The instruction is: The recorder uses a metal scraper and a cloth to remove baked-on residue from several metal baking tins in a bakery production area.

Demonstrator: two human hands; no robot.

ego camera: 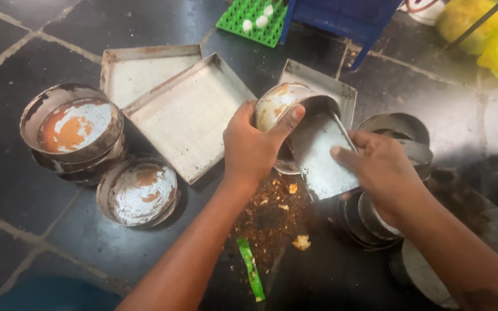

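My left hand (253,147) grips a round metal cake tin (280,102), tilted on its side with the open mouth facing right. My right hand (378,167) holds a flat metal scraper (318,158), its blade reaching into the tin's mouth. Below the tin, brown crumbs (272,210) lie scattered on the dark floor.
Two square metal trays (188,115) (139,72) lie to the left, a third (324,78) behind the tin. Round tins are stacked at left (76,129), one (139,193) beside them, more at right (399,129). A green egg tray (252,20), a blue stand (347,17) and a yellow bag (485,34) sit at the top.
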